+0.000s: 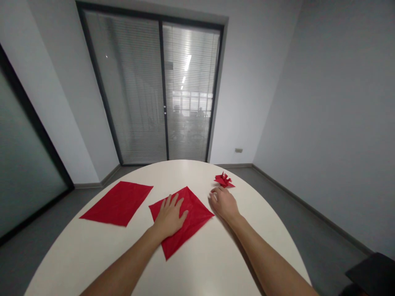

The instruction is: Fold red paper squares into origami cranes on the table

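Note:
A red square sheet (pixel 193 213), thin like paper or cloth, lies on the table with faint crease lines across it. My left hand (pixel 170 213) rests flat on its left half, fingers spread and thumb out to the right. Just right of the sheet's right corner is my right hand (pixel 224 202), its fingers loosely bent and nothing visible in them. Beyond those fingertips sits a small pile of crumpled or folded red pieces (pixel 224 180); a narrow gap seems to separate them. To the left lies a second flat red sheet (pixel 119 204), apart from both hands.
All of this is on a round white table (pixel 185 166) with a curved far edge. Behind it stands a glass partition (pixel 138 90) with blinds in a dark frame. At the lower right, a dark object (pixel 373 273) is partly in view beside the table.

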The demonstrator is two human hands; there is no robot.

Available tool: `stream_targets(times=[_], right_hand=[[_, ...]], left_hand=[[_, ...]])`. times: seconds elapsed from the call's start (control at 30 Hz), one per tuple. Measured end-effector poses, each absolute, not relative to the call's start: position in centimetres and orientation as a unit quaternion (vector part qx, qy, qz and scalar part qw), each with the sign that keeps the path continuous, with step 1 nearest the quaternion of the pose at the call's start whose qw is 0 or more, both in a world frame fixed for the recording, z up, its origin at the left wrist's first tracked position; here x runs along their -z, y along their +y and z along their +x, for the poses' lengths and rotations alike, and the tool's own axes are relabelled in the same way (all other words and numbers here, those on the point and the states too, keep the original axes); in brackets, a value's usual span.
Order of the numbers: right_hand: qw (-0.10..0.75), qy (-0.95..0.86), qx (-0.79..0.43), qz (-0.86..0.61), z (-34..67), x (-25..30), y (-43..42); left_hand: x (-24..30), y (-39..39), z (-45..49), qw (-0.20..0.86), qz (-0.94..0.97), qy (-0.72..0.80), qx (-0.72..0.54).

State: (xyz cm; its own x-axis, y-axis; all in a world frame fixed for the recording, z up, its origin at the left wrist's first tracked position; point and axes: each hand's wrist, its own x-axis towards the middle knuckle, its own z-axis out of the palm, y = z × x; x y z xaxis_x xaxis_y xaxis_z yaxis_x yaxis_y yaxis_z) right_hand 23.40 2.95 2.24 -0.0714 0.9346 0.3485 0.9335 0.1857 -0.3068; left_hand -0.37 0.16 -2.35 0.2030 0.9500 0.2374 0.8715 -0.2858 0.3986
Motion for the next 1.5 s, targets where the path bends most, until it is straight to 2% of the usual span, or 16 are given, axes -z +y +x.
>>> stream_targets(times=[0.1, 0.17, 0.27, 0.4, 0.57, 0.73, 1.2, 1.37, 1.5], right_hand=[[0.314, -0.771, -0.053, -0.551, 20.7, -3.4, 1.0], [0.332, -0.782, -0.110, -0.516, 18.9, -3.2, -0.2], [0.282, -0.809, -0.170, -0.487, 17.1, -1.6, -1.0], [0.175, -0.844, -0.130, -0.491, 17.0, 0.8, 0.1], [0.132, -0.834, -0.090, -0.527, 17.3, 1.0, 1.3], [0.100, -0.804, -0.093, -0.579, 16.7, 0.6, 2.2], [0.127, -0.787, -0.090, -0.596, 17.2, 1.0, 3.2], [0.128, -0.781, -0.090, -0.604, 17.3, 1.0, 3.5], [0.118, -0.771, -0.090, -0.620, 17.8, 1.1, 4.0]], left_hand=[[3.0, -0.4, 1.0, 0.088, 0.798, 0.550, -0.232], [3.0, -0.8, 1.8, 0.093, 0.819, 0.517, -0.231], [2.5, -1.0, 2.2, 0.097, 0.841, 0.492, -0.202], [1.6, -0.7, 1.8, 0.070, 0.836, 0.524, -0.148], [0.9, -0.8, 1.4, 0.020, 0.783, 0.614, -0.098], [1.1, -1.2, 1.3, 0.000, 0.785, 0.609, -0.109], [1.2, 0.8, 2.4, 0.063, 0.747, 0.661, -0.039], [1.6, 1.1, 3.1, 0.003, 0.739, 0.669, -0.081], [2.3, 1.2, 2.7, -0.005, 0.746, 0.657, -0.111]])
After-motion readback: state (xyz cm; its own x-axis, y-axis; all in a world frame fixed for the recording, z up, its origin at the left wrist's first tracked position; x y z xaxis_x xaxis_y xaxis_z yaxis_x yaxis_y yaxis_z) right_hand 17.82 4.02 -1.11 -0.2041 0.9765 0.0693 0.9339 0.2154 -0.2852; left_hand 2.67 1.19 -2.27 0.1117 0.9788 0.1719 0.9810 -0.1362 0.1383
